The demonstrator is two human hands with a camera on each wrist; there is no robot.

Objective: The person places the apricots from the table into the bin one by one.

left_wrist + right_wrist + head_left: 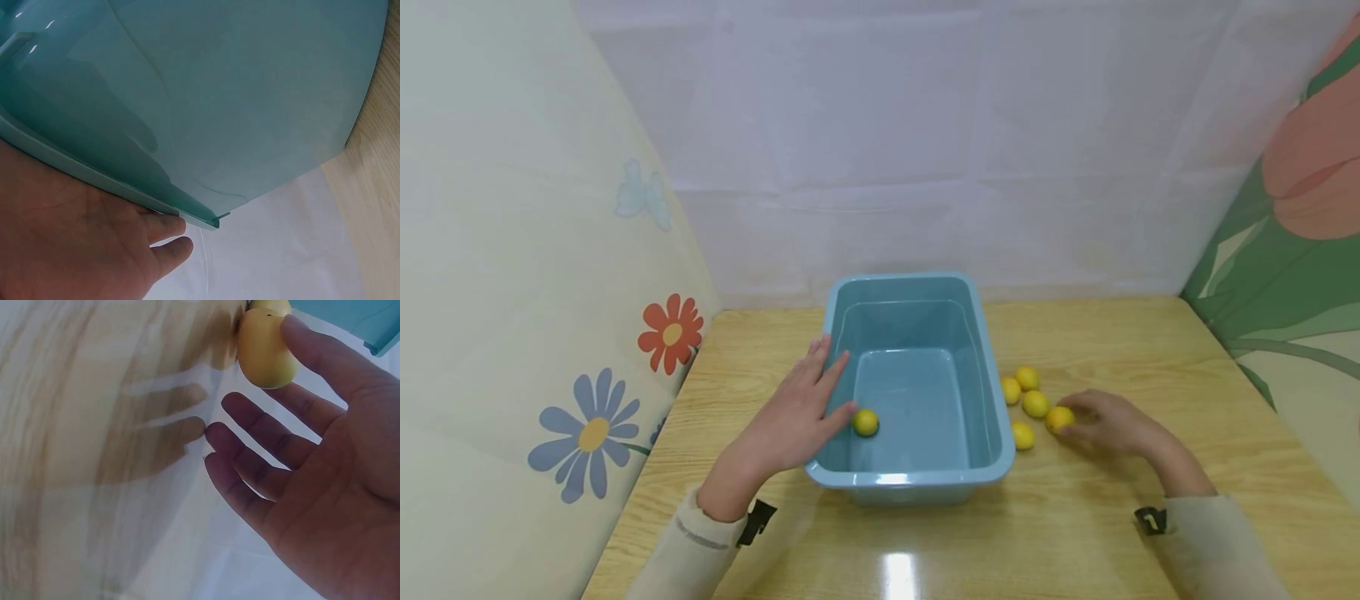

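A blue plastic tub (910, 478) stands on the wooden table, with one yellow lemon (866, 422) on its floor near the left wall. My left hand (799, 412) rests on the tub's left rim, fingers straight; in the left wrist view the rim (94, 175) runs along the palm. To the right of the tub, my right hand (1112, 422) pinches a lemon (1060, 419) between thumb and index finger. The right wrist view shows that lemon (269, 350) at the thumb tip, the other fingers loosely spread. Several more lemons (1036, 404) lie between this hand and the tub.
The light wooden table (1090, 342) extends to both sides of the tub. A white cloth (880, 150) hangs behind it. Flower-printed cloths stand at the left (497, 275) and right (1300, 275).
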